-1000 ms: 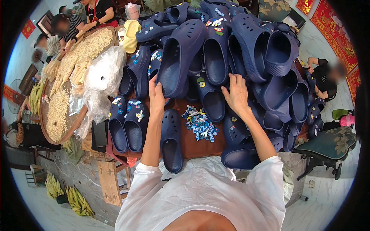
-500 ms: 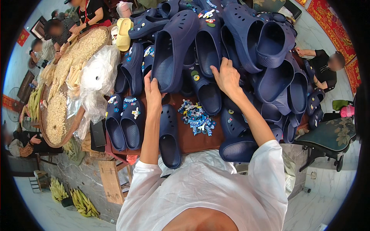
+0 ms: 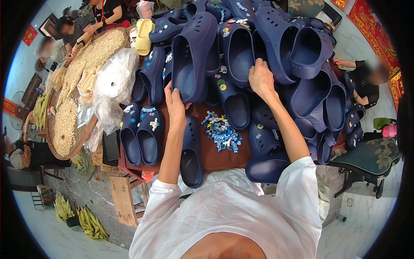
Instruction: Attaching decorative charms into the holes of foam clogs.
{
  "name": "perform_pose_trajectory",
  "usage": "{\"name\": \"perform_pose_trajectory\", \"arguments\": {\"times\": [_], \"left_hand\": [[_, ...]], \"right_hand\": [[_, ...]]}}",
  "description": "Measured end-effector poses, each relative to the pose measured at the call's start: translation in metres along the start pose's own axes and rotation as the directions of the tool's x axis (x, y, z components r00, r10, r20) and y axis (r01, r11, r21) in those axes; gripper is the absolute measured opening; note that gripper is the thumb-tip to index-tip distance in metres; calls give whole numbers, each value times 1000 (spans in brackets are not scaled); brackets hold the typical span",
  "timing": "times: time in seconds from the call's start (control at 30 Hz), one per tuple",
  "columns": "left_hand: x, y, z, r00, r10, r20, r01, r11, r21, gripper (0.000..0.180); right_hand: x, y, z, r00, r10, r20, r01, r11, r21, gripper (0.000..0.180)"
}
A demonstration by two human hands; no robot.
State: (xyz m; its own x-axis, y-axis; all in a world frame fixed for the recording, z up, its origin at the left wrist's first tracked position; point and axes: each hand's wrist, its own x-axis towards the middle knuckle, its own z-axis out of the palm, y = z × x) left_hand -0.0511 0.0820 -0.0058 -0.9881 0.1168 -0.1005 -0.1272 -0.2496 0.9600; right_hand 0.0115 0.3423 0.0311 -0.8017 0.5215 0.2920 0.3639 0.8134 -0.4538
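Observation:
My left hand [image 3: 176, 105] is closed on the heel of a plain navy clog [image 3: 195, 47], its thumb at the opening and its fingers along the outer side. The clog is held with its toe pointing away from me. To its right is a second navy clog [image 3: 238, 54] with colourful charms near its toe. My right hand [image 3: 261, 80] grips that one by the right edge of its heel, fingers bent. Below and between my hands, a small heap of loose blue, white and yellow shoe charms [image 3: 222, 134] lies on the brown table top [image 3: 211, 162].
Many navy clogs [image 3: 310, 90] are piled at the back and right. A charmed pair [image 3: 148, 134] and a single plain clog [image 3: 191, 157] lie near the front edge. At left are a plastic bag [image 3: 114, 77], a phone [image 3: 111, 146] and a round tray [image 3: 54, 142] of corn kernels. Other people sit around.
The charmed clog has shifted right and turned its opening more toward me, with my right hand moving right along with it. My left hand still holds the plain clog, almost in place.

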Motion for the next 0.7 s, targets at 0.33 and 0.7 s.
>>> {"name": "perform_pose_trajectory", "arguments": {"times": [0.33, 0.7], "left_hand": [[5, 5, 11, 1000, 12, -14, -11, 1000, 22, 36], [-2, -5, 14, 999, 14, -36, -15, 1000, -17, 39]], "right_hand": [[-11, -4, -6, 996, -60, 61, 58, 998, 19, 23], [11, -13, -7, 880, 115, 461, -457, 469, 756, 22]]}}
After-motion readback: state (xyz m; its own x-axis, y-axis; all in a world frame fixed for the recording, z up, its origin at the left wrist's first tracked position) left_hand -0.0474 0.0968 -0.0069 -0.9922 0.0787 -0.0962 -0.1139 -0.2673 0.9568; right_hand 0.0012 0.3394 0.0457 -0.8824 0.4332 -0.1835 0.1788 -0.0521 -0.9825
